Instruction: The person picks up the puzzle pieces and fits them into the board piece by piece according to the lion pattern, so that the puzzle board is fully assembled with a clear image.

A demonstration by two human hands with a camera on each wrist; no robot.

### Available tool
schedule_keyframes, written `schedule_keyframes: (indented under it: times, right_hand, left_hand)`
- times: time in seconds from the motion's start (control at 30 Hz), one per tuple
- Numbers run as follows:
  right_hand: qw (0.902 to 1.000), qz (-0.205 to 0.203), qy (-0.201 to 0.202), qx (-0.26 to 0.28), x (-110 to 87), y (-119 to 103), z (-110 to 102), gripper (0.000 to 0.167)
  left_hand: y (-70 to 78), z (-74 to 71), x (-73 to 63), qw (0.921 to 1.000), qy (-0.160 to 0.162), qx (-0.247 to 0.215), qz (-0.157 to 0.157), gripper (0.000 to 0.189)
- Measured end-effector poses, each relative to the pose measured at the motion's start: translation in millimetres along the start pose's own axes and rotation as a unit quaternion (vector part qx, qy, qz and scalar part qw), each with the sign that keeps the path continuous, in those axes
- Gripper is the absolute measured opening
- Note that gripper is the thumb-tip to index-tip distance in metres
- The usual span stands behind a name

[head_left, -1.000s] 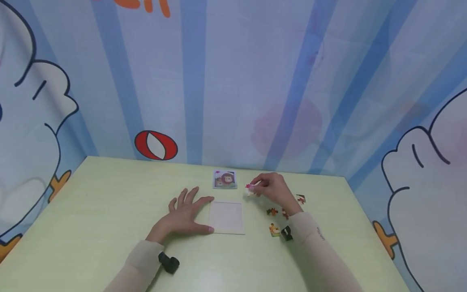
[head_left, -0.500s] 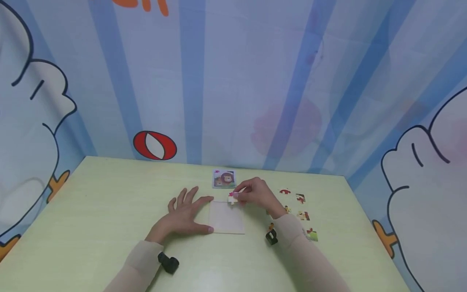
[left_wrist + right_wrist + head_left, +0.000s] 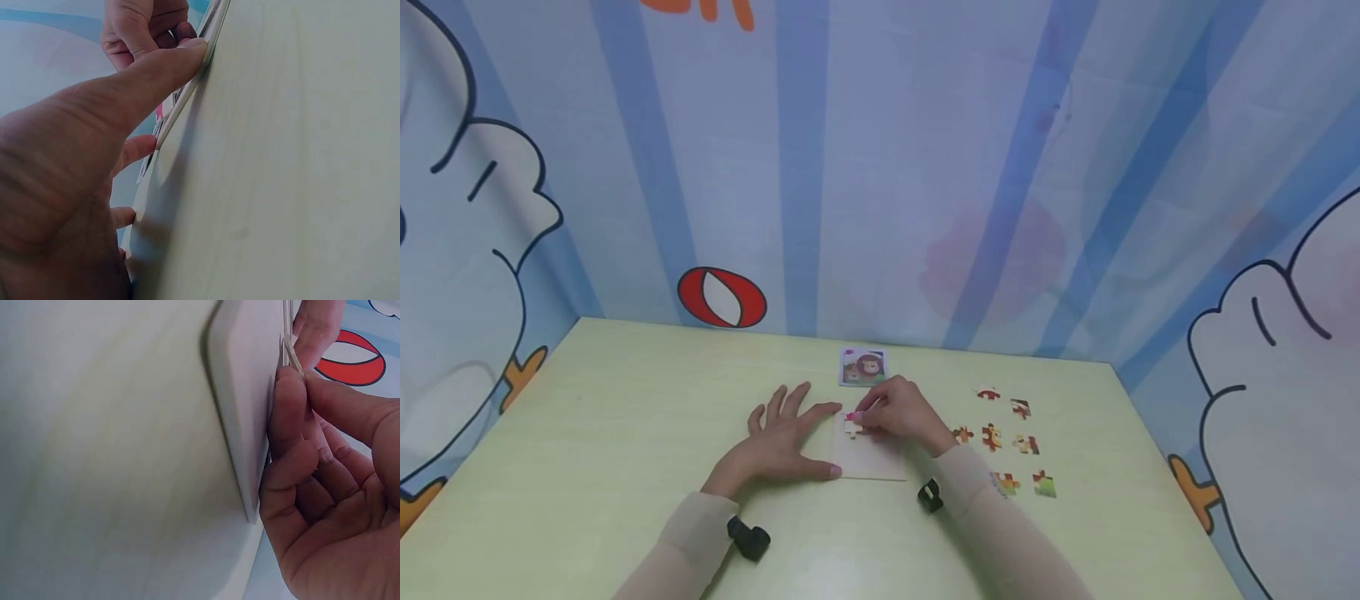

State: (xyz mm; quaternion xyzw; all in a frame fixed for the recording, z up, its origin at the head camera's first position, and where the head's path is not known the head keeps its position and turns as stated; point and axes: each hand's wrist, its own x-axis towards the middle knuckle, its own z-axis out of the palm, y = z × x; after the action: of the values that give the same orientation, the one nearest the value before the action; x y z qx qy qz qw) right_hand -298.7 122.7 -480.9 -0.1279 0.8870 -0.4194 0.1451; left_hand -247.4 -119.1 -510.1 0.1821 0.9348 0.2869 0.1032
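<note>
My left hand point(image 3: 771, 446) rests at the left side of a flat white square puzzle board point(image 3: 872, 462). Its thumb and forefinger, spread apart, touch the board's near and far left corners; the thumb point(image 3: 181, 59) lies along the edge in the left wrist view. Between the thumb and forefinger of my right hand point(image 3: 904, 414) is a jigsaw puzzle piece point(image 3: 852, 427), white with a pink patch. That piece is over the board's far left corner, and in the right wrist view its thin edge point(image 3: 294, 355) stands tilted against the board.
Behind the board lies a small square picture card point(image 3: 863, 367) with a lion on it. Several loose jigsaw pieces point(image 3: 992, 437) are spread on the table point(image 3: 625, 433) to the right, some partly behind the right arm. A striped cartoon cloth point(image 3: 880, 167) hangs at the table's back edge.
My right hand has carried the puzzle piece leftward and nearer, from beside the picture card to the board's far left corner. Loose pieces at right have come into view. The left hand stays put.
</note>
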Motion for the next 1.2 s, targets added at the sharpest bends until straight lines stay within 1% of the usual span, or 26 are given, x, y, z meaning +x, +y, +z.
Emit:
schedule_keyframes:
  times: [0.2, 0.3, 0.53, 0.67, 0.73, 0.93, 1.2]
  right_hand:
    - [0.9998, 0.011, 0.003, -0.018, 2.5, -1, 3, 0.011]
    - [0.9996, 0.021, 0.0, -0.016, 4.1, -2, 3, 0.01]
    - [0.9989, 0.045, -0.003, -0.014, 7.3, -7, 4, 0.011]
    - [0.9982, 0.053, -0.001, -0.029, 7.5, -10, 5, 0.012]
    - [0.9981, 0.052, 0.0, -0.034, 7.8, -12, 5, 0.012]
    - [0.9983, 0.031, 0.001, -0.049, 9.7, -13, 7, 0.015]
    - [0.9978, 0.025, 0.004, -0.062, 8.4, -16, 10, 0.014]
  left_hand:
    - [-2.3, 4.4, 2.8, 1.0, 0.002, -0.001, -0.006, 0.095]
    - [-2.9, 5.2, 3.5, 1.0, 0.001, -0.002, -0.007, 0.095]
    - [-3.1, 6.8, 4.4, 1.0, 0.001, 0.003, -0.003, 0.096]
    - [-3.0, 7.0, 4.1, 1.0, -0.002, -0.001, -0.002, 0.096]
    - [-1.9, 5.3, 3.1, 1.0, -0.004, -0.003, 0.001, 0.097]
    - [1.0, -1.2, -1.0, 0.9999, 0.001, -0.002, 0.012, 0.095]
    - [0.8, -0.8, -0.8, 0.9999, 0.001, -0.002, 0.015, 0.095]
